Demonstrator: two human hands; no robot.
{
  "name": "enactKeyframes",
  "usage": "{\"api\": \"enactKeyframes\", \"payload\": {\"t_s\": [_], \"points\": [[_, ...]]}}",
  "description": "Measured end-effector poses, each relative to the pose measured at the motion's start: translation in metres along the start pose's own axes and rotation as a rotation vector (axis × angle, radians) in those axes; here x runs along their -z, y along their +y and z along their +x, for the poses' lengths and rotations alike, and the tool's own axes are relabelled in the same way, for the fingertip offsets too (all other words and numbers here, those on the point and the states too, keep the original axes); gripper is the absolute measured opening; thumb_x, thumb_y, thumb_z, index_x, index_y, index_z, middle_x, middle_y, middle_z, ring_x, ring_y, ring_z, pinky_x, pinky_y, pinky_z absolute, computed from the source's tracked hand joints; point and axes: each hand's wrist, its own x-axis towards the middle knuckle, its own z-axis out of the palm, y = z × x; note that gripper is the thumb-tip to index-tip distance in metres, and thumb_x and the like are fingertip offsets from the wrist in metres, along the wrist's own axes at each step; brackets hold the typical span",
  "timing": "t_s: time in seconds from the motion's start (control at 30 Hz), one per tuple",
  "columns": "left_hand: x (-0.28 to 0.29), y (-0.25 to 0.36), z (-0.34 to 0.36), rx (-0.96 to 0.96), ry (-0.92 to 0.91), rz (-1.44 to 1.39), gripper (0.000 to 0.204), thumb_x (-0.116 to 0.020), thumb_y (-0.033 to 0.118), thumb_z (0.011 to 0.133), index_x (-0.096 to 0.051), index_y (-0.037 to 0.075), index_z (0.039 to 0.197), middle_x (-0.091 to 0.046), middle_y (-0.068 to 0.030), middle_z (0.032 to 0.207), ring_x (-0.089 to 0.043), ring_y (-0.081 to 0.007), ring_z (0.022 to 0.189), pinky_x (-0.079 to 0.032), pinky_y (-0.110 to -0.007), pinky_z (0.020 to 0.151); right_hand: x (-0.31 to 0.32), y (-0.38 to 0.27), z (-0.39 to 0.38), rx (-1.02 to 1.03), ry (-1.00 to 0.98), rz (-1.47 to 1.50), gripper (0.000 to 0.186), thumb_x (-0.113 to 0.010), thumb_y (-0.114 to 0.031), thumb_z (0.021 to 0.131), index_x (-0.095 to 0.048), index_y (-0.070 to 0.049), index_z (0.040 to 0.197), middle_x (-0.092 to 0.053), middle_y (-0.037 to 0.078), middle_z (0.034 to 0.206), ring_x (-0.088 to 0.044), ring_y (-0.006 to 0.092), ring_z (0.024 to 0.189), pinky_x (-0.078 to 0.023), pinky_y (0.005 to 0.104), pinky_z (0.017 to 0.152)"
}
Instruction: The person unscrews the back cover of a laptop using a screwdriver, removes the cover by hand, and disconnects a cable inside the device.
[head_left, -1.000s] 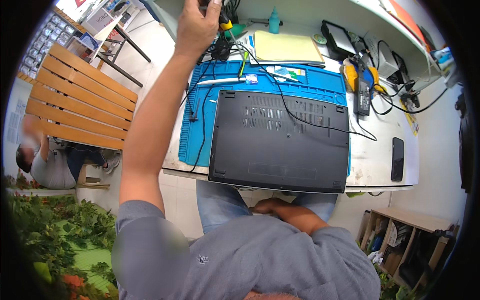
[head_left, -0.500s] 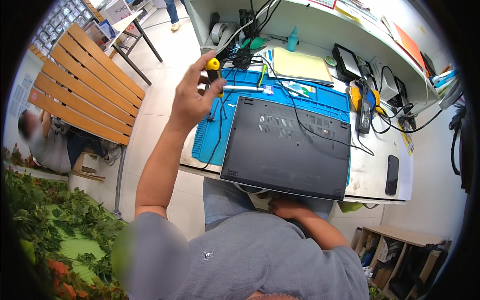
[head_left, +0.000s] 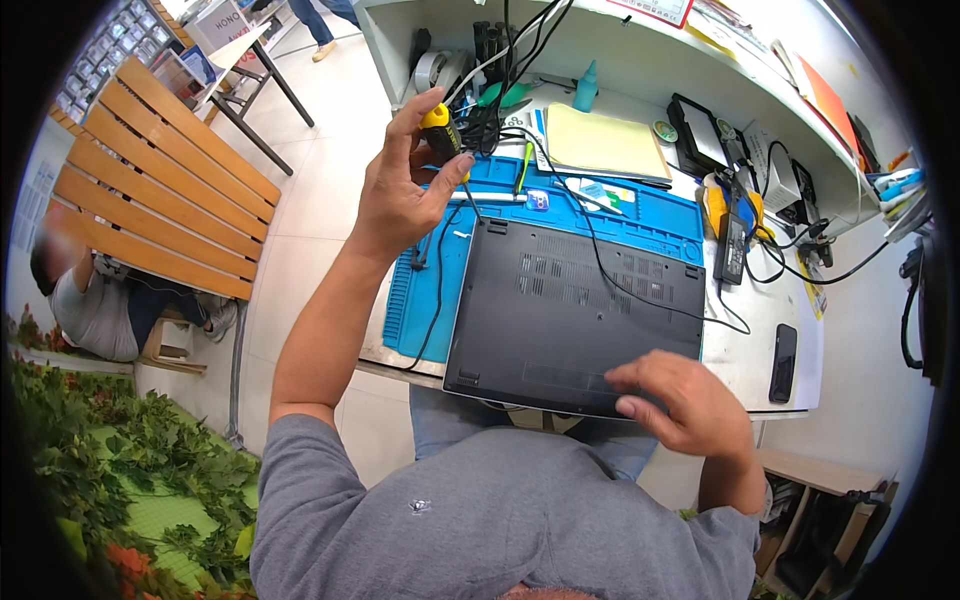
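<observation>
Gripping screwdriver point(head_left: 443, 135) in left hand point(head_left: 403, 195) at laptop's point(head_left: 565, 320) far left corner; holding right hand point(head_left: 695, 405) half-open over near right edge.

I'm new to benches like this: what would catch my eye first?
A black laptop lies bottom side up in the middle, partly over a blue work mat. The left hand holds a yellow-and-black screwdriver pointing down at the laptop's far left corner. Orange wooden slats stand out at upper left.

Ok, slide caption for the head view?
Left hand holding a screwdriver by the corner of an upturned laptop, right hand by its near edge.
</observation>
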Motion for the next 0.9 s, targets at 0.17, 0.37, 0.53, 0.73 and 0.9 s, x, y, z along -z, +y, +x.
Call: {"api": "enactKeyframes", "payload": {"t_s": [0.17,0.37,0.53,0.73,0.9], "points": [[0.005,-0.008,0.001,0.066,-0.018,-0.025,0.079,-0.079,0.005,0.101,-0.034,0.017,0.165,-0.069,-0.0149,0.121,-0.078,-0.0214,0.105,-0.068,-0.034,0.091,0.004,0.027,0.051,0.005,0.092,-0.319,0.025,-0.07,-0.019,0.101,-0.073,-0.001,0.12,-0.073,0.016,0.113,-0.068,0.0368,0.109,-0.055,0.0466,0.095],[0.011,-0.01,0.0,-0.094,-0.166,-0.149,0.076,-0.079,0.003,0.1,-0.035,0.018,0.16,-0.069,-0.0155,0.123,-0.08,-0.0246,0.11,-0.069,-0.033,0.089,0.017,0.093,0.049,-0.13,0.324,-0.684,0.039,-0.07,-0.011,0.1,-0.068,-0.001,0.138,-0.067,0.02,0.138,-0.062,0.0401,0.129,-0.048,0.048,0.113],[0.007,0.0,0.004,-0.099,-0.15,-0.08,0.066,-0.081,0.003,0.097,-0.051,0.018,0.154,-0.072,-0.01,0.123,-0.08,-0.0215,0.106,-0.068,-0.035,0.094,0.104,0.168,0.047,-0.369,0.112,0.379,0.069,-0.049,-0.056,0.115,-0.075,0.007,0.129,-0.075,0.024,0.134,-0.07,0.0372,0.13,-0.049,0.0443,0.118],[0.012,0.016,0.019,-0.009,-0.179,-0.189,0.059,-0.086,0.01,0.095,-0.06,0.015,0.148,-0.074,-0.0086,0.12,-0.078,-0.0182,0.103,-0.066,-0.033,0.091,0.182,0.215,0.093,-0.539,0.041,0.77,0.089,-0.048,-0.072,0.109,-0.072,0.013,0.119,-0.078,0.026,0.11,-0.081,0.0339,0.099,-0.068,0.0448,0.081],[-0.005,0.017,0.033,-0.019,-0.097,-0.051,0.048,-0.089,0.009,0.093,-0.072,0.01,0.138,-0.072,-0.0052,0.117,-0.07,-0.0125,0.092,-0.061,-0.025,0.082,0.187,0.212,0.094,-0.462,0.006,0.603,0.067,-0.062,-0.054,0.109,-0.073,0.012,0.114,-0.079,0.023,0.098,-0.081,0.0318,0.086,-0.068,0.0412,0.066]]}}
